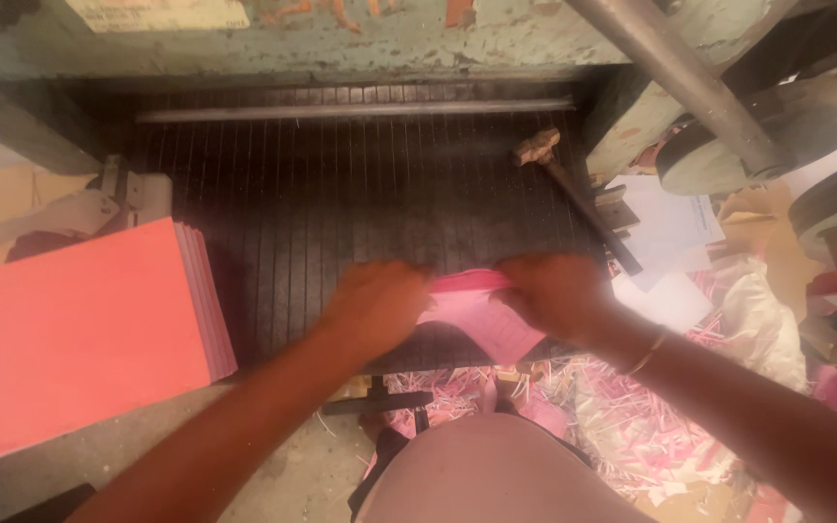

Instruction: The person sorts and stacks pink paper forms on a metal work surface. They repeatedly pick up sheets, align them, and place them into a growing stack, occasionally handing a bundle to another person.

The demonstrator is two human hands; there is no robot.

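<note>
A small bundle of pink paper sheets lies near the front edge of a dark ribbed machine bed. My left hand grips its left end and my right hand grips its right end, so the bundle sits between them, partly hidden by the fingers. A gold bangle is on my right wrist. Both hands are blurred.
A tall stack of coral-pink sheets rests at the left. A hammer lies on the bed's right side. A steel bar runs across the back. Pink paper shreds and scrap litter the floor at the right, beside wheels.
</note>
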